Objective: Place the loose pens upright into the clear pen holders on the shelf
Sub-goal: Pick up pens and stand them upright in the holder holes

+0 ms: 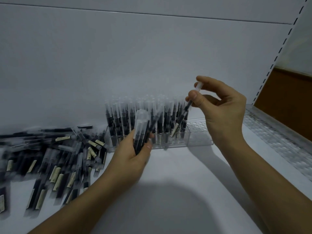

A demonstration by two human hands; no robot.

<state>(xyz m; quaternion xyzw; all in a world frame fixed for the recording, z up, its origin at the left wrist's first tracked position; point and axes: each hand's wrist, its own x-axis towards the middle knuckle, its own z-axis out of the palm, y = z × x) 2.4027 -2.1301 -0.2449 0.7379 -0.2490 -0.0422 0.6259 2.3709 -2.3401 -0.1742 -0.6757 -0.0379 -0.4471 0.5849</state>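
holder (197,138) at shelf (177,166) rear: left part packed with upright pens (116,120), right holes bare | right hand (222,112) pinched one pen (181,119), tilted over holder | left hand (130,157) gripped bundle (141,132) | pile (50,157) lay along shelf's left edge

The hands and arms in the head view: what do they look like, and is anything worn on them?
Both are bare. The left hand and right hand have no gloves and no visible ring. The left forearm and right forearm show no sleeve, watch or bracelet within the frame. The thumbnails look short and unpainted.
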